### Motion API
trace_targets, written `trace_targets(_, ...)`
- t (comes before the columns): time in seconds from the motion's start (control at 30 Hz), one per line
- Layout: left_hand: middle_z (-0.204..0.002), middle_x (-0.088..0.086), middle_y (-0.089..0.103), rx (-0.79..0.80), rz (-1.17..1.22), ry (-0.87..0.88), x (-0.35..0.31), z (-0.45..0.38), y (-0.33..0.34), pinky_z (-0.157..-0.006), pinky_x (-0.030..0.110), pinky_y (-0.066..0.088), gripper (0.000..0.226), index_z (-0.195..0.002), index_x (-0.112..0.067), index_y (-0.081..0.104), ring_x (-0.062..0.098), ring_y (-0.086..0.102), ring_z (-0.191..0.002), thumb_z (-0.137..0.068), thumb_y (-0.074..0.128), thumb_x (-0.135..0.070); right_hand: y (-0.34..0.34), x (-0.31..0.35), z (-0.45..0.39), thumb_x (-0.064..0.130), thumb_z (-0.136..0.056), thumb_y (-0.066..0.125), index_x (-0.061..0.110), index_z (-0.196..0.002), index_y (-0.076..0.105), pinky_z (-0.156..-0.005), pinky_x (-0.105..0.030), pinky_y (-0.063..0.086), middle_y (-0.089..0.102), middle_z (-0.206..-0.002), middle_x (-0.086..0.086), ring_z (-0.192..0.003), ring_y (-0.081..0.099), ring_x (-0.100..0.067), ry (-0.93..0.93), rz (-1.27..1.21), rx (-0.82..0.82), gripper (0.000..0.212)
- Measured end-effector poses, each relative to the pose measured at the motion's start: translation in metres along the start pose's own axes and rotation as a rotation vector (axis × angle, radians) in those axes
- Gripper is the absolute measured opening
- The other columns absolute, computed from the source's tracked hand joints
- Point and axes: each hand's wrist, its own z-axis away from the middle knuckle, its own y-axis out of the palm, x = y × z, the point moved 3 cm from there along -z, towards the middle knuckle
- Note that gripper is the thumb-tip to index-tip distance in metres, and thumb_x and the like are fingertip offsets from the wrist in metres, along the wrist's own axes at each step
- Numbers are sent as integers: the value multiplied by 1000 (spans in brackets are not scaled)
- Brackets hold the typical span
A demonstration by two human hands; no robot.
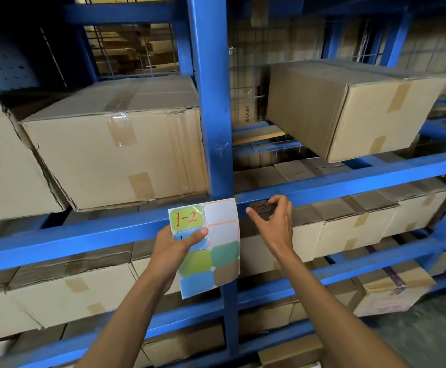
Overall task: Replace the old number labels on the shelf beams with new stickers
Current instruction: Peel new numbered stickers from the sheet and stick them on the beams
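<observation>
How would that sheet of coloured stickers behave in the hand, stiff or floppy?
Probably floppy and light: the sticker sheet is thin, pinched by the left hand at one edge alone, and its free corners seem to curl slightly. Its glossy face may be a little slippery.

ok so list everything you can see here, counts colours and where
blue metal shelf beams: several, blue, crossing the view at each level
blue metal upright post: one, blue, centre
brown cardboard boxes: many, brown, on every shelf level, one angled box upper right
dark old number label: one, dark with faint red writing, on the beam right of the post
sticker sheet with coloured labels: one, green, blue, brown and blank white stickers, top left one marked 1-2, in front of the beam
left hand: one, holding the sheet
right hand: one, fingertips at the old label
</observation>
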Motion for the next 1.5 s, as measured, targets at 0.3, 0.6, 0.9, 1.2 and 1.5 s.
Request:
trace_targets(0.3,-99,5,80,86,90,-24,-5,-4,-49,-71,32,61,17,-104,-14,73,18,77,-85,-97,60,-22,28,91,82,35,-85,71,34,-89,61,-78,-17,39,48,-88,21,-84,47,-4,-242,-229,-22,11)
trace_targets(0.6,-119,28,69,110,245,-80,-23,9,-128,-100,57,50,36,-120,4,64,40,66,-104,-100,53,-24,119,153,168,63,-69,72,33,-111,72,-87,-37,43,61,-98,20,-94,55,-8,-253,49,-6,51)
trace_targets(0.9,-106,26,74,132,327,-80,-20,15,-193,-86,44,58,25,-102,1,73,31,70,-87,-93,64,-20,165,195,217,41,-76,79,26,-102,78,-81,-40,52,75,-92,14,-84,64,-9,-202,23,-151,30)
trace_targets(1.2,-104,15,77,79,235,-34,-31,18,-233,-91,45,56,18,-100,-8,73,28,72,-92,-97,60,-19,196,223,233,36,-73,84,27,-88,78,-75,-29,46,76,-86,13,-74,60,-2,-297,200,-264,19)
trace_targets(1.5,-113,15,75,21,116,-61,-23,5,-281,-101,54,51,19,-107,-9,72,36,69,-107,-98,58,-19,218,215,234,18,-73,85,18,-77,74,-66,-21,50,72,-78,8,-70,62,-9,-249,-225,171,11)
